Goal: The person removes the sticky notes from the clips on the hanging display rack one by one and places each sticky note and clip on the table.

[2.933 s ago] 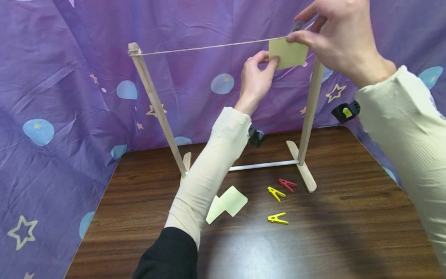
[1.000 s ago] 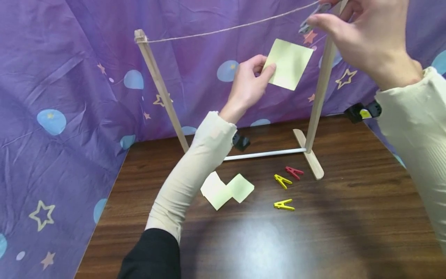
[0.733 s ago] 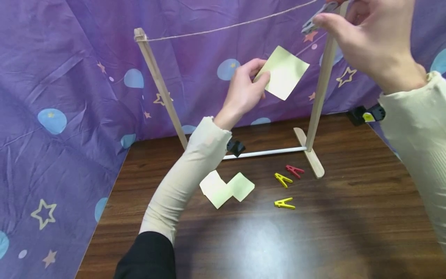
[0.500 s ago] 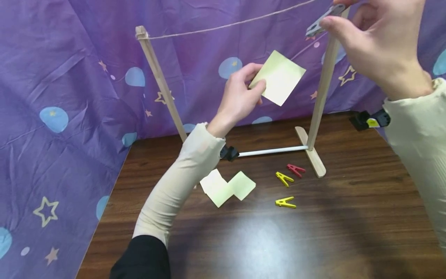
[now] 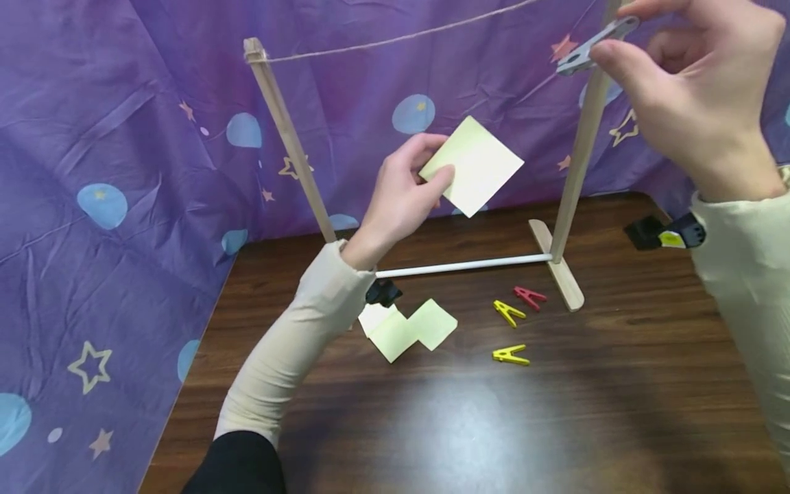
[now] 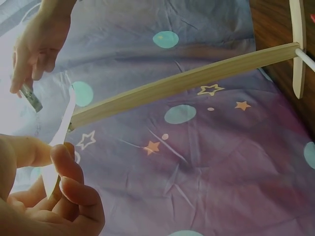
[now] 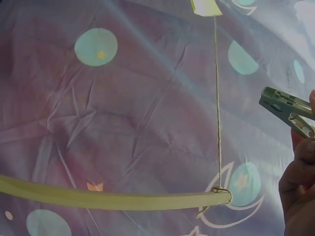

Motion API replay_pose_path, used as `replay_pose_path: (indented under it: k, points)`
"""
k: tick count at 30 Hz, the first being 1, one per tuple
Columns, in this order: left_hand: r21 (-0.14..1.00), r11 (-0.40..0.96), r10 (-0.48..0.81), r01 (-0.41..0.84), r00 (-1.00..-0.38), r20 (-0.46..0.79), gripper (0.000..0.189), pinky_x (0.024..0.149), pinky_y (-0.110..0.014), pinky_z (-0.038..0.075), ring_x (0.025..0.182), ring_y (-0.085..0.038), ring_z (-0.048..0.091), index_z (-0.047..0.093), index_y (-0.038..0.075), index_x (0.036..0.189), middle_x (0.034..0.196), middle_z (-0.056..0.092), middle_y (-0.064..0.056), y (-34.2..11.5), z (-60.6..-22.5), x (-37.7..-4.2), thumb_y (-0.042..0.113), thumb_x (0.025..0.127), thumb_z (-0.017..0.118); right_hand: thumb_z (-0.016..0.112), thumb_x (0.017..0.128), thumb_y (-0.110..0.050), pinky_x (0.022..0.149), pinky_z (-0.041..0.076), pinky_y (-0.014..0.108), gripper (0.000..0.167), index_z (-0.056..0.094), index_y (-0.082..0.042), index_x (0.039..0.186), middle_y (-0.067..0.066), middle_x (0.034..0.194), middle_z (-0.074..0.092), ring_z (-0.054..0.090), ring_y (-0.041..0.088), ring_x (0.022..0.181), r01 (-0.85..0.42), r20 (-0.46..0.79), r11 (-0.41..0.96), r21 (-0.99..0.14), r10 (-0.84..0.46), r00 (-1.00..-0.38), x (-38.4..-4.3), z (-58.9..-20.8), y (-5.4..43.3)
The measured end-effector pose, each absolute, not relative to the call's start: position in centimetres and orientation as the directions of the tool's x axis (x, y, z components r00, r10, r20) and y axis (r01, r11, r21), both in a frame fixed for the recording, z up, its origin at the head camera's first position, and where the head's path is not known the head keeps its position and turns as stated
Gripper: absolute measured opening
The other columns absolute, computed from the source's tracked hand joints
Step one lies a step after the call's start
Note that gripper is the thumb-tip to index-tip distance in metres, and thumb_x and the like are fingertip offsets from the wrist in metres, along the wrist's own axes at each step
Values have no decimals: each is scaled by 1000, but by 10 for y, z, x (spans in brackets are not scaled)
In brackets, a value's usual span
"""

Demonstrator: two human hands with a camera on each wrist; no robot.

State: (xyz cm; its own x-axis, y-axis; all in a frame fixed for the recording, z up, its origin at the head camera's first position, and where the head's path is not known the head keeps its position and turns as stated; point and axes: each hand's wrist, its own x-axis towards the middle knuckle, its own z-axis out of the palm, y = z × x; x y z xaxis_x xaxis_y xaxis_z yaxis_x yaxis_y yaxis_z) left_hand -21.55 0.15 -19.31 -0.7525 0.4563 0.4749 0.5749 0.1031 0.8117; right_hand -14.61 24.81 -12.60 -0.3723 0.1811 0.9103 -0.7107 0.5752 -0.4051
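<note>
In the head view my left hand [image 5: 404, 189] pinches a pale yellow sticky note [image 5: 478, 168] by its left corner, below the string [image 5: 401, 42]. The left wrist view has the note [image 6: 63, 130] nearly edge-on between thumb and fingers. Higher up on the right, my right hand [image 5: 710, 89] holds a grey clothespin [image 5: 595, 48] between thumb and fingers, near the right post [image 5: 580, 158]. The clothespin [image 7: 285, 108] is apart from string and note. On the table lie several more sticky notes [image 5: 432, 324], partly overlapping.
Two yellow clothespins [image 5: 509, 313] and a red clothespin [image 5: 529, 297] lie on the dark wooden table [image 5: 586, 412]. A wooden frame with a left post [image 5: 290, 140] and a white crossbar [image 5: 463, 266] stands before a purple patterned cloth [image 5: 154, 62].
The note has come away from the string, moving down and left in my left hand and turning cornerwise. My right hand, still holding the grey clothespin, has shifted right in the head view.
</note>
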Motion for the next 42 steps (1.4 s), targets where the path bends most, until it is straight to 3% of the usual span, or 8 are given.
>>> replay_pose_path:
  k: [6,11,13,18,26,31,36,42]
  points:
    - [826,127,456,550,-772,444,33,52,-27,49,54,-22,57,59,6,122,102,70,-12,-16,-204,-212,6,90,59,80,68,8,45,41,9,31,67,12,96,4,76,71,53,1,43,-823,881,326,-466,258,-396,-143,-137,250]
    - [852,137,453,505,-797,399,34,53,-28,49,55,-25,57,59,6,123,104,71,-12,-29,-214,-208,7,90,61,81,68,7,54,46,8,30,68,6,95,-6,75,71,59,-2,52,-738,862,447,-506,287,-417,-140,-147,251]
    - [860,138,455,491,-803,386,33,54,-28,50,55,-24,57,59,6,123,105,71,-12,-34,-218,-207,8,90,62,82,65,9,58,48,9,31,68,6,93,-4,79,70,62,0,57,-749,856,417,-515,293,-425,-138,-151,249]
    - [871,153,466,467,-811,353,32,53,-29,51,53,-19,58,59,8,123,102,71,-11,-45,-230,-203,10,91,62,80,59,19,60,53,15,34,65,12,89,10,82,67,66,12,61,-842,836,154,-516,303,-457,-134,-160,243]
    - [882,149,528,447,-790,311,34,58,-37,56,57,-17,63,57,3,124,86,67,-16,-59,-248,-196,4,90,62,73,56,30,61,56,22,40,61,21,93,19,83,68,64,19,61,-846,809,-9,-532,288,-512,-132,-174,240]
    - [861,222,574,458,-775,264,34,55,-29,54,55,-13,60,57,5,124,98,70,-14,-67,-260,-192,5,91,62,71,59,30,64,57,22,40,61,21,96,17,85,69,67,17,63,-834,813,38,-551,250,-526,-134,-186,241]
    - [861,253,621,442,-756,206,33,57,-30,55,56,-12,61,54,2,124,104,69,-18,-74,-274,-190,3,92,60,71,65,26,67,55,17,37,62,22,100,10,92,71,68,11,69,-808,824,173,-563,195,-532,-137,-199,243]
    - [836,319,633,447,-757,163,27,53,-29,51,60,-26,64,57,2,118,101,69,-18,-79,-293,-187,4,91,61,68,70,23,64,52,12,35,66,15,104,-3,94,73,67,4,72,-694,784,379,-612,178,-595,-138,-213,242]
